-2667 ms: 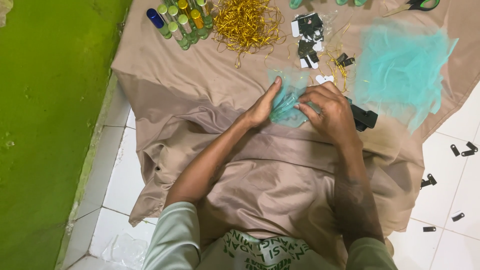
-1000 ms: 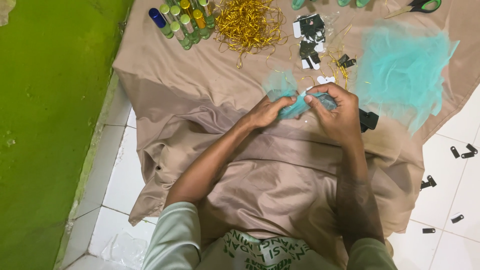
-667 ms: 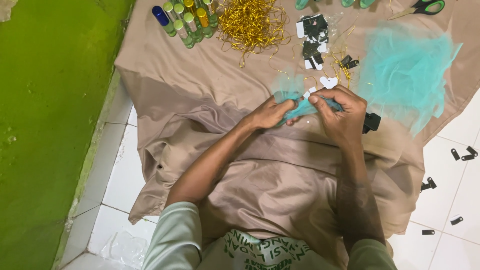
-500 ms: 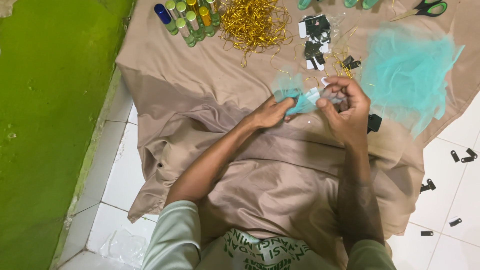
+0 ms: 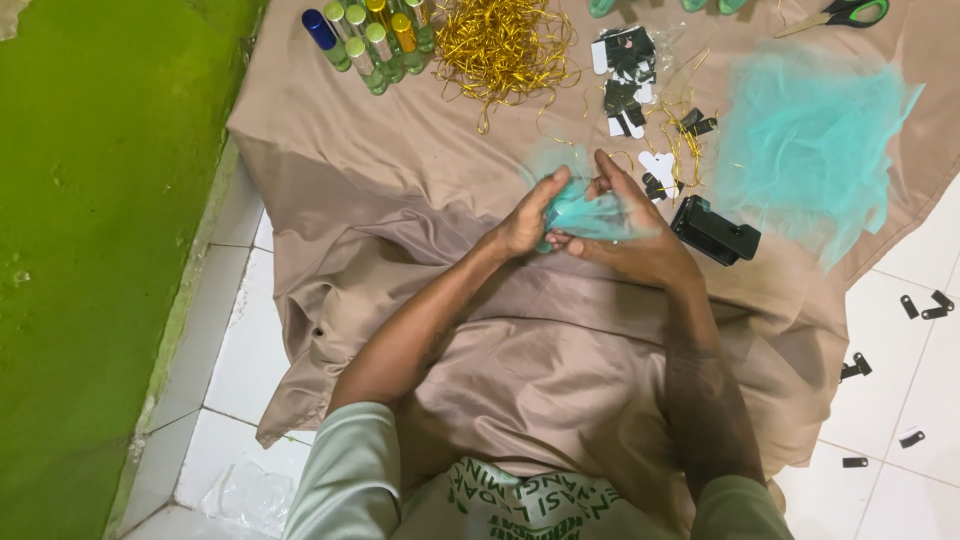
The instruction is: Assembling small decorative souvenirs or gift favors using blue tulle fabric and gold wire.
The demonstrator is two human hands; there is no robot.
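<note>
Head view: a person seated on a white tiled floor [image 5: 235, 370] works over a tan cloth [image 5: 400, 180] spread across lap and floor. Left hand [image 5: 528, 215] and right hand [image 5: 632, 232] meet at mid-scene, both closed on a small wad of teal netting [image 5: 588, 213], fingers pinching it from either side.

Handling, by the look of it: the netting is v. light, soft, springy, see-through; likely to puff back open if let go. Best held bunched at the gathered middle, not by the loose edges.

Count: 1 larger heap of teal netting [image 5: 810, 135] far right; 1 tangle of gold wire ties [image 5: 500, 42] far centre; approx. 8 small capped bottles [image 5: 365, 35] far left, some cut off by the frame; 1 pr green-handled scissors [image 5: 850, 12] far right; 1 black boxy tool [image 5: 715, 230] just right of the hands; several black tags [image 5: 625, 70] on the cloth, approx. 6 more on the tiles [image 5: 925, 305] at right.
</note>
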